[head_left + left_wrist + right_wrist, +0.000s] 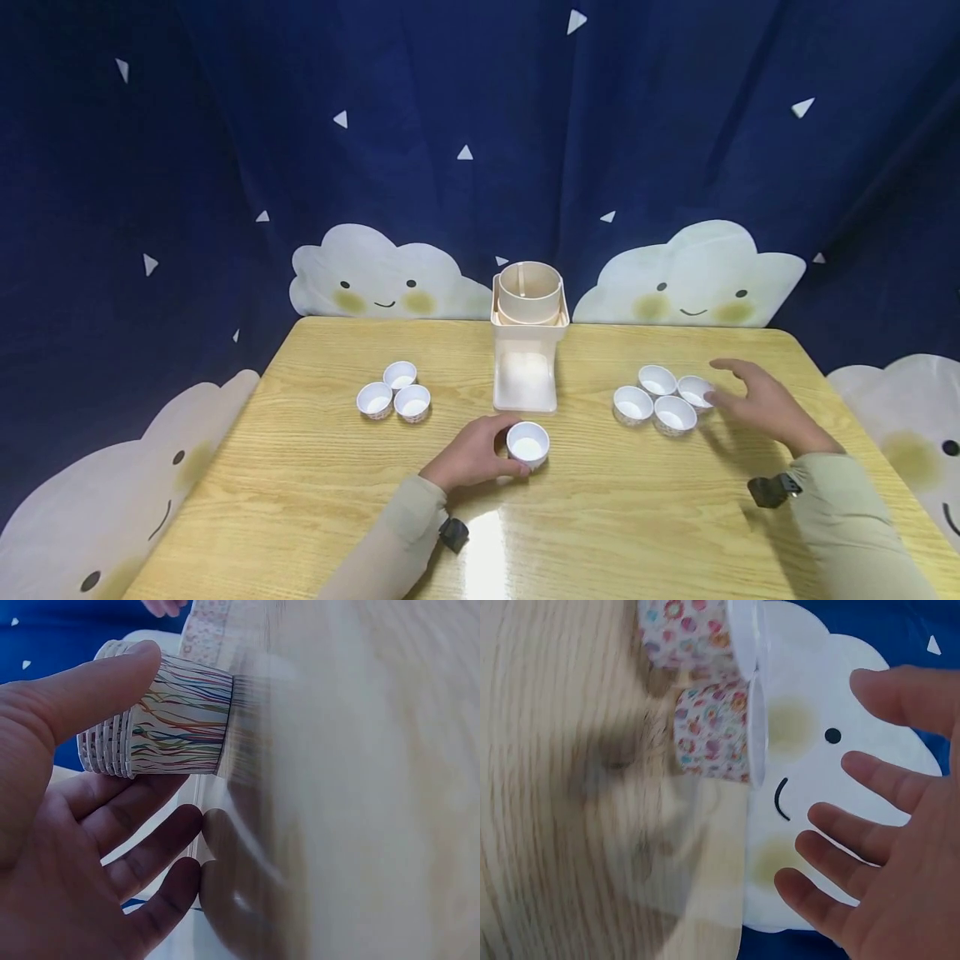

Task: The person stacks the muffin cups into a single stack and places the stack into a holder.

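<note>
My left hand [480,454] holds a small stack of nested paper baking cups [180,720] between thumb and fingers, at the middle of the table. Several rims show at the stack's top, and coloured wavy lines run over its side. From above, only the white inside of the top cup [528,444] is visible. My right hand [761,408] hovers with fingers spread and nothing in it, beside a cluster of several white-lined cups [674,415]. In the right wrist view, a flower-patterned cup [714,731] stands apart from that hand's fingers [881,780].
Beyond the left hand stands a cream stand [525,375] with a round cylinder [529,296] in its top. Three more cups [412,403] are grouped on the left of the wooden table [300,467]. A dark blue curtain [420,100] with clouds hangs behind.
</note>
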{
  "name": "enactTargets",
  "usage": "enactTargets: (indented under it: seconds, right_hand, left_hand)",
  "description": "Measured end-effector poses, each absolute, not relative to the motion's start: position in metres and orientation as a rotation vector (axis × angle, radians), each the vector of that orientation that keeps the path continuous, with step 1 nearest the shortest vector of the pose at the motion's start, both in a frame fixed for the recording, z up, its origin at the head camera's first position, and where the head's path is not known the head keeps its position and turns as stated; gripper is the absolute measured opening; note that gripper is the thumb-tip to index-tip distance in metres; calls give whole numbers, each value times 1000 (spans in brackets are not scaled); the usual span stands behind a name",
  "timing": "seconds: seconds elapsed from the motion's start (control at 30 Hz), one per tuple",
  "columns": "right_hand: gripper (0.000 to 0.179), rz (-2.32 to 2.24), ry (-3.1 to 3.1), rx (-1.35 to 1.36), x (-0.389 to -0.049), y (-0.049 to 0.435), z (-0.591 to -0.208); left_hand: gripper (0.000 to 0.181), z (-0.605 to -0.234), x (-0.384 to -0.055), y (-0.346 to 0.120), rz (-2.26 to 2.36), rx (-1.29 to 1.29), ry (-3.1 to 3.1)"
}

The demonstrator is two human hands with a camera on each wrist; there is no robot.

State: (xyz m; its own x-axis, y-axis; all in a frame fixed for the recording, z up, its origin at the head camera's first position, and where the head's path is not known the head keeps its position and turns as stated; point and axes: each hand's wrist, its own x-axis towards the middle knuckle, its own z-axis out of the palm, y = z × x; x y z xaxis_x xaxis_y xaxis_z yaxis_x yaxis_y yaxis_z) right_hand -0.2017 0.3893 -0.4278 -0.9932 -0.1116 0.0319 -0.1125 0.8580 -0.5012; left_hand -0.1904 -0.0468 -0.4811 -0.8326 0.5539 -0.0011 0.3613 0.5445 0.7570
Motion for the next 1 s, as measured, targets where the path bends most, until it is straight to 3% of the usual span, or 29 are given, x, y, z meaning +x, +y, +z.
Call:
enactTargets:
  seconds: [1.0]
  right_hand:
    - [80, 966, -3091, 285, -218, 396, -450]
  left_hand:
    - [52, -482, -192, -48, 1159, 761, 2533]
